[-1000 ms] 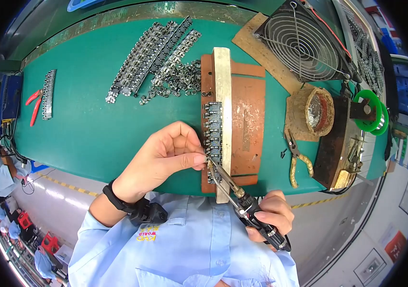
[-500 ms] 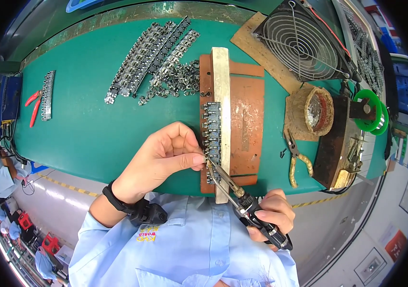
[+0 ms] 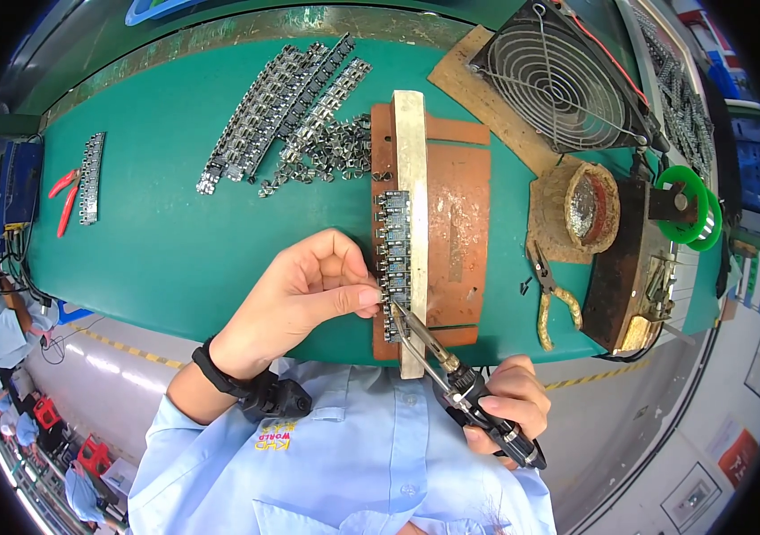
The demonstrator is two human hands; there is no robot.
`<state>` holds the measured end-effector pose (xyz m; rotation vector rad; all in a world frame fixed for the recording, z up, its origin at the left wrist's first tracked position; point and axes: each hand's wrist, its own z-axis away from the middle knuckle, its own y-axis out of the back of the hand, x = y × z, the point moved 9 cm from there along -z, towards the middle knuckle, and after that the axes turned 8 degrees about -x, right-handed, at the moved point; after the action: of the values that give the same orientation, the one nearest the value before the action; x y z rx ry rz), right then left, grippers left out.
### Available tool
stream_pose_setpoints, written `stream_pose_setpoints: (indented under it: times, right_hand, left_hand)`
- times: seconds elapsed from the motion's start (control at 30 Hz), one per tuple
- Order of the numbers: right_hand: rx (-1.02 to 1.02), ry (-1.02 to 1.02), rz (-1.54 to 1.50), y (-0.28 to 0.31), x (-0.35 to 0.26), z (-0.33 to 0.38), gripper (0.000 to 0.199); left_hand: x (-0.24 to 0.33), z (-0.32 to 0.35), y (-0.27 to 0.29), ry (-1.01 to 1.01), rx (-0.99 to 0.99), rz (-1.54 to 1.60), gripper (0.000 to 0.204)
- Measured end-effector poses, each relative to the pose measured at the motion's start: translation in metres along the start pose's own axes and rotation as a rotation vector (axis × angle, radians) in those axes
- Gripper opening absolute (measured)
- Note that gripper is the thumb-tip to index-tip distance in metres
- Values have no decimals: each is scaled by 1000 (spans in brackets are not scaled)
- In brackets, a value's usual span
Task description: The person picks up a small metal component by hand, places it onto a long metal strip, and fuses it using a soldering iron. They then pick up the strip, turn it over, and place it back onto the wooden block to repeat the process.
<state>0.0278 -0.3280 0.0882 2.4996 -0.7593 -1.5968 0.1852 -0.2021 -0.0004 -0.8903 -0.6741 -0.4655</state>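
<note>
A strip of small dark circuit boards (image 3: 394, 242) lies along a pale straight bar (image 3: 410, 143) on a brown fixture plate (image 3: 458, 209). My left hand (image 3: 309, 283) is at the strip's left edge, thumb and forefinger pinched together. Whatever sits between those fingertips is too small to make out. My right hand (image 3: 516, 403) grips the black handle of a soldering iron (image 3: 462, 382), which has a thin metal feed tube beside its barrel. The iron's tip points up and left, at the boards close to my left fingertips.
Loose metal clips (image 3: 335, 153) and finished-looking strips (image 3: 275, 111) lie beyond my left hand. Red-handled pliers (image 3: 66, 203) are far left. To the right are worn pliers (image 3: 548, 294), a round solder pot (image 3: 592, 209), a fan (image 3: 560, 85) and a green spool (image 3: 685, 205).
The soldering iron's tip has shifted slightly right and toward me, a little away from my left fingertips. My left hand keeps its pinch in nearly the same place.
</note>
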Motion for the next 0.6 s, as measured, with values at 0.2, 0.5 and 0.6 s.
stream_pose_setpoints:
  times: [0.2, 0.5, 0.6]
  right_hand:
    - [-21, -9, 0, -2, 0, 0, 30]
    - [-19, 11, -2, -3, 1, 0, 31]
    - [-20, 17, 5, -3, 1, 0, 30]
  left_hand:
    - [-2, 0, 1, -7, -29, -11, 15]
    - [-1, 1, 0, -11, 15, -4, 17]
    - [-1, 1, 0, -14, 14, -2, 17]
